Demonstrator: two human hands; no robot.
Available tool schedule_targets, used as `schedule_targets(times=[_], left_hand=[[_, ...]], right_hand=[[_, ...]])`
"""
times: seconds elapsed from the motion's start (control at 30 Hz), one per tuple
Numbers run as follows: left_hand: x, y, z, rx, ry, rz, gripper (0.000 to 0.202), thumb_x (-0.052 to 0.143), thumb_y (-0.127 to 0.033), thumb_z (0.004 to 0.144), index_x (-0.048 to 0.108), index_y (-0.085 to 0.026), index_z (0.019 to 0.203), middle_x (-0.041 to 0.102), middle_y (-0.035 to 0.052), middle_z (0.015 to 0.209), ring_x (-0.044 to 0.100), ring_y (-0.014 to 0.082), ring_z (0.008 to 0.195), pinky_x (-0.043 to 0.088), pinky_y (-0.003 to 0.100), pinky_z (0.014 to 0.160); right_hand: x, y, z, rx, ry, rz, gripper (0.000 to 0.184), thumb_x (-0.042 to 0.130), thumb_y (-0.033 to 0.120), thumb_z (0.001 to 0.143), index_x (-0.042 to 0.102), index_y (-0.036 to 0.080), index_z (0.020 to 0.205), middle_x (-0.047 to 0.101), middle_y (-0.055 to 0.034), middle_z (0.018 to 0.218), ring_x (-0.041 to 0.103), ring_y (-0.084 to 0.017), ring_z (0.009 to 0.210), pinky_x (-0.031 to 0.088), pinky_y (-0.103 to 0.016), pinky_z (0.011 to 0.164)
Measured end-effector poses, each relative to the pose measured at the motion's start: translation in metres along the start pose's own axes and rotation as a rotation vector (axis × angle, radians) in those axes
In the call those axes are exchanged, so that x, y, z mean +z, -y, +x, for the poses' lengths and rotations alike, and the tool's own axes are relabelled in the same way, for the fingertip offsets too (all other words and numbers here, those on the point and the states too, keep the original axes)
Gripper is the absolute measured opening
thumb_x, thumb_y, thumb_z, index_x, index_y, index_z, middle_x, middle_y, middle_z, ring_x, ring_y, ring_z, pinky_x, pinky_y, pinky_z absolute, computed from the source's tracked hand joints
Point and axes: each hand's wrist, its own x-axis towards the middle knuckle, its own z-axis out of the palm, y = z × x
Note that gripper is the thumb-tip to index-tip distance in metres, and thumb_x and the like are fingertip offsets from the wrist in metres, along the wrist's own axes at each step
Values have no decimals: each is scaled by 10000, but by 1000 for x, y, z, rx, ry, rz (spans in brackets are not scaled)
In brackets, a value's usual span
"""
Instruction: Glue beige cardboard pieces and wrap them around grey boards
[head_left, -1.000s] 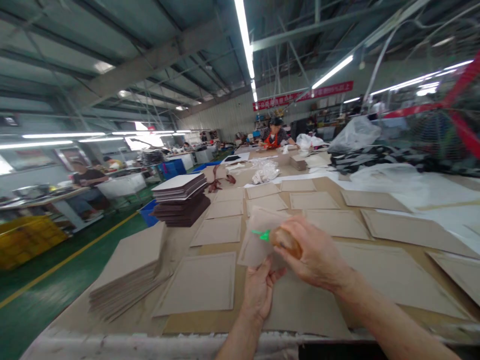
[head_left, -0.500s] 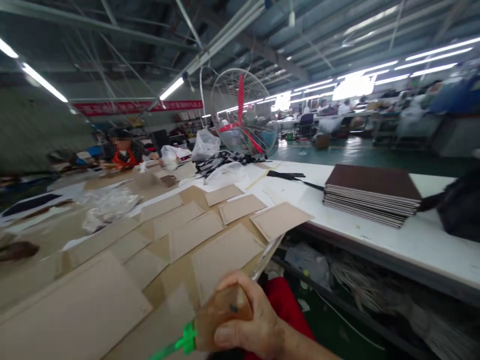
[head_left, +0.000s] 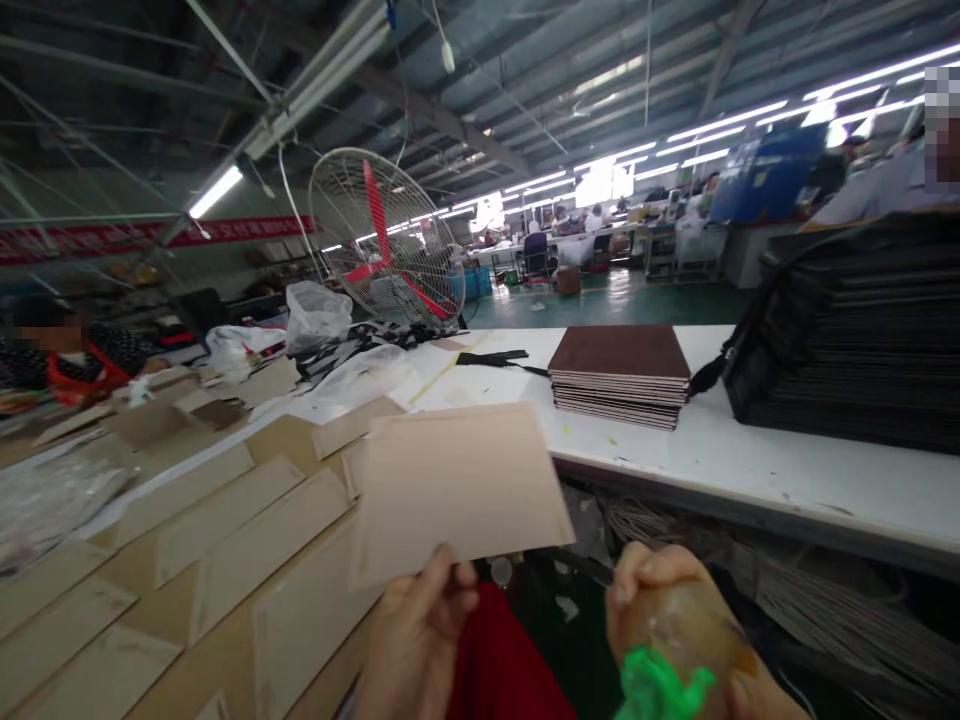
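My left hand (head_left: pixel 416 635) pinches the lower edge of a tan cardboard sheet (head_left: pixel 461 490) and holds it up off the table, in front of me. My right hand (head_left: pixel 675 630) is closed round a brownish glue bottle with a green nozzle (head_left: pixel 660 685), low at the bottom right. Several more tan cardboard sheets (head_left: pixel 217 520) lie flat in rows on the brown work table (head_left: pixel 292 435) to my left.
A white table (head_left: pixel 750 470) on the right carries a stack of dark brown boards (head_left: pixel 619 375) and a tall black pile (head_left: pixel 855 330). A caged fan with red blades (head_left: pixel 386 240) stands behind. A seated person (head_left: pixel 60 365) works at far left; others are farther back.
My view has swung right, from the cardboard table toward the white table. My left hand has come back into view, holding one sheet up. The glue bottle has dropped to the lower right.
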Motion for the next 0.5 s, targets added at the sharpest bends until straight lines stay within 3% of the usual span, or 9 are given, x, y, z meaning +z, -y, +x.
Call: schedule_targets(times=[0.1,0.2,0.27,0.37,0.5], left_hand=[[70,50,15,-177,182,-54,57,576,-88,904,569,-112,853,621,25,739,615,96,620,545,176,544],[117,95,28,-274,280,-21,78,574,-98,907,548,-99,833,622,45,720,619,108,600,553,200,535],[134,115,38,-312,305,10,120,579,-96,901,525,-107,794,608,43,673,617,118,579,551,213,516],[142,132,55,-338,279,42,212,564,-92,909,461,-143,731,571,16,614,606,107,558,543,201,514],[142,138,74,-331,226,65,230,542,-91,921,432,-156,729,557,-3,625,607,84,576,544,180,561]], right_hand=[[-29,11,-7,-139,-31,-27,525,771,640,663,631,345,1074,562,-52,894,570,-216,726,486,-310,590],[-65,12,-11,-244,-63,5,583,735,695,657,628,364,1126,568,-55,882,569,-209,641,466,-289,483],[-90,12,-13,-221,0,-1,518,674,684,731,637,366,1138,579,-74,893,585,-222,621,460,-290,443],[-117,11,-18,-203,50,-34,473,650,657,769,652,345,1123,579,-91,886,592,-229,606,469,-298,432],[-124,4,-30,-224,-134,-103,654,754,651,646,595,313,1183,554,-93,952,589,-250,720,522,-334,541]])
